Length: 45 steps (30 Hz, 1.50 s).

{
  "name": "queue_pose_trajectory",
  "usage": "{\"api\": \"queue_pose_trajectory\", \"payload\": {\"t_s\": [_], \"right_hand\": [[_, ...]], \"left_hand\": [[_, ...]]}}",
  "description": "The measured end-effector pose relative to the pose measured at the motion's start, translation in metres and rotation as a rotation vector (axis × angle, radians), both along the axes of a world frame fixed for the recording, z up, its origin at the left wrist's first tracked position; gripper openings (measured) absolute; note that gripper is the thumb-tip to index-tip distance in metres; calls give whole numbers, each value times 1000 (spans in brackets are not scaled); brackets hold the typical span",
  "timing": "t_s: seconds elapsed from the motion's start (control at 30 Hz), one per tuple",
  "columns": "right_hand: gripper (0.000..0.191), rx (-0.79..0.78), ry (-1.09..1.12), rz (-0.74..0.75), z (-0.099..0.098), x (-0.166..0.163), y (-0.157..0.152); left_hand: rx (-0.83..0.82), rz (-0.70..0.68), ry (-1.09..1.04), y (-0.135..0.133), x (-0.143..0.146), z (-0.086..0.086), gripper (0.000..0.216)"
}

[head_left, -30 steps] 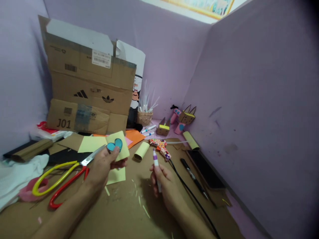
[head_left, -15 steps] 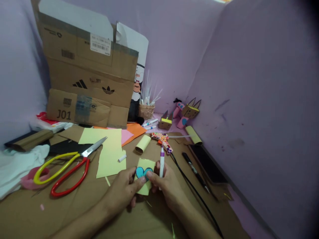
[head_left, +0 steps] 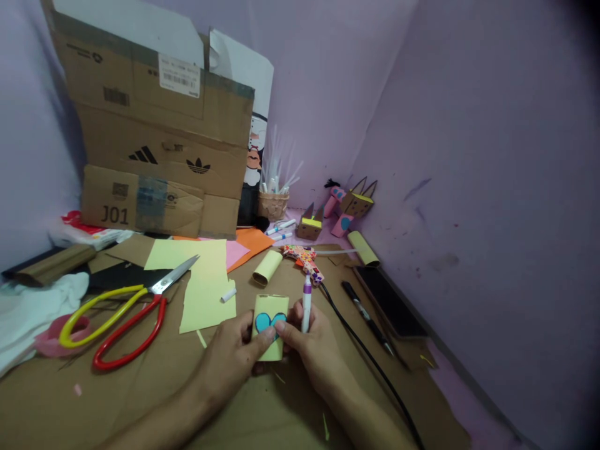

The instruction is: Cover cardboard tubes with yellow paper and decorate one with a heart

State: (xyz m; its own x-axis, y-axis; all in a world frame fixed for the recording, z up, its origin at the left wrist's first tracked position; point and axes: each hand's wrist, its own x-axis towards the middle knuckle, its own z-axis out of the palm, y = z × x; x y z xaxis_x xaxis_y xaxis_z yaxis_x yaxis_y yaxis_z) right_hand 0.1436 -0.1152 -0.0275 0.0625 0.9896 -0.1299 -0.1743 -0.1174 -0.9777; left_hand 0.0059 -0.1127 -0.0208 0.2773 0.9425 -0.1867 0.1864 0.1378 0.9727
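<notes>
A yellow paper-covered tube [head_left: 270, 304] with a blue heart [head_left: 265, 322] on its front is upright between my hands. My left hand [head_left: 239, 347] grips its left side, the thumb lying over the heart. From the right, my right hand [head_left: 312, 344] presses its thumb on the heart too and also holds a white marker with a purple band [head_left: 306, 306], tip end up. Part of the heart is hidden under both thumbs. Just beyond lie a second yellow tube [head_left: 267, 268] and a patterned glue gun [head_left: 304, 259] with a black cord.
Large scissors [head_left: 154, 297] with yellow and red handles lie left, beside cut yellow paper [head_left: 206, 294]. A black pen [head_left: 368, 319] and a dark phone-like slab [head_left: 394, 303] are at right. Cardboard boxes [head_left: 154, 144], a basket of sticks [head_left: 273, 205] and small cardboard figures [head_left: 310, 226] stand behind.
The tube has been turned slightly, so it faces me more squarely and its top opening shows less tilt. Both hands keep their hold. The whole view has shifted a little.
</notes>
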Motion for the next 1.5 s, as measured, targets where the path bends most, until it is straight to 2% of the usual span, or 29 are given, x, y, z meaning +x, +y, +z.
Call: {"api": "queue_pose_trajectory", "payload": {"t_s": [0.1,0.27,0.43,0.77,1.13,1.5], "right_hand": [[36,28,15,15,-1,0,0],[37,30,28,27,-1,0,-2],[38,28,3,55,0,1,-3],[38,42,16,63,-2,1,-3],[37,36,12,43,-5,2,-2],[41,12,-1,68,0,4,-3]], "left_hand": [[73,22,-29,2,-2,3,27],[-111,44,-218,4,-4,4,28],[-177,82,-298,3,-5,2,25],[-177,77,-308,2,-4,0,22],[-150,-50,-238,5,-8,-1,33],[-199,14,-296,10,-5,0,29]]}}
